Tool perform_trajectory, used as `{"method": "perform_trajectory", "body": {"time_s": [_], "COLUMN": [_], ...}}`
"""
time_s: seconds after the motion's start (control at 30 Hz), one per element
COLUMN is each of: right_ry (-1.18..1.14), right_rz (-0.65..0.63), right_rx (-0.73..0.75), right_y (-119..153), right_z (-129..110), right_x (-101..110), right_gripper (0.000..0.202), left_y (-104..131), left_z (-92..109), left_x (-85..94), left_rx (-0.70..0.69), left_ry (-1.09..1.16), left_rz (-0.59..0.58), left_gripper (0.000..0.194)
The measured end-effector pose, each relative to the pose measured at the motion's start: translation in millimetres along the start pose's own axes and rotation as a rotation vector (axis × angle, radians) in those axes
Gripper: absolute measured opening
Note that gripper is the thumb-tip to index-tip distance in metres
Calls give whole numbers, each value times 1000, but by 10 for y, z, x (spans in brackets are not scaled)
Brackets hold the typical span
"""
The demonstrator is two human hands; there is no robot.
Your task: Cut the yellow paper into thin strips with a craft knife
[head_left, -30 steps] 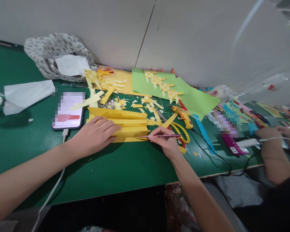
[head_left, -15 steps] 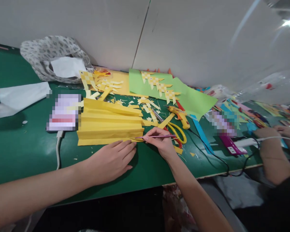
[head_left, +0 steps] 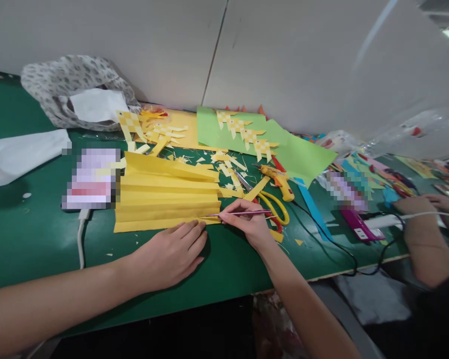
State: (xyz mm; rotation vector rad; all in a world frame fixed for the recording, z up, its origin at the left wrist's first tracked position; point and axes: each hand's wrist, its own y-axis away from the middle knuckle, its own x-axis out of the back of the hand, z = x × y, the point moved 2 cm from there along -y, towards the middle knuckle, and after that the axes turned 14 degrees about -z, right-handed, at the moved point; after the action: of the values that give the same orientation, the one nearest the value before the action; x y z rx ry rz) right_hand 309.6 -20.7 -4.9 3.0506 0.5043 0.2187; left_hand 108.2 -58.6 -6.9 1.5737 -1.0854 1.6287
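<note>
A yellow sheet with parallel folds (head_left: 168,193) lies on the green table (head_left: 224,279). My left hand (head_left: 174,254) rests at its near edge, fingertips on the paper, fingers held close together; no object shows in it. My right hand (head_left: 247,222) pinches a thin purple pointed tool (head_left: 250,213) at the sheet's right near corner. The tool's tip points left over the paper, close to my left fingertips. Right of the sheet lie yellow-handled scissors (head_left: 273,207) and a yellow glue gun (head_left: 279,180).
A phone (head_left: 93,177) with a white cable is left of the sheet. Paper scraps, woven paper fish (head_left: 247,132), green paper (head_left: 307,152) and a cloth bag (head_left: 78,89) stand behind. At right are a purple power strip (head_left: 361,227) and another person's hands.
The folded sheet and phone appear slightly further left and the view has shifted a little. The tool's tip sits slightly further left over the paper; both hands keep their hold and place.
</note>
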Motion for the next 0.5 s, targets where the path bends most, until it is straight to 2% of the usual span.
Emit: {"method": "perform_trajectory", "body": {"time_s": [0.5], "right_ry": [-12], "right_rz": [28], "right_rx": [8], "right_y": [45], "right_z": [21], "right_x": [82], "right_gripper": [17], "left_y": [0], "left_z": [-5], "left_x": [30], "left_rx": [-13], "left_ry": [20], "left_rz": [-63], "left_gripper": [36]}}
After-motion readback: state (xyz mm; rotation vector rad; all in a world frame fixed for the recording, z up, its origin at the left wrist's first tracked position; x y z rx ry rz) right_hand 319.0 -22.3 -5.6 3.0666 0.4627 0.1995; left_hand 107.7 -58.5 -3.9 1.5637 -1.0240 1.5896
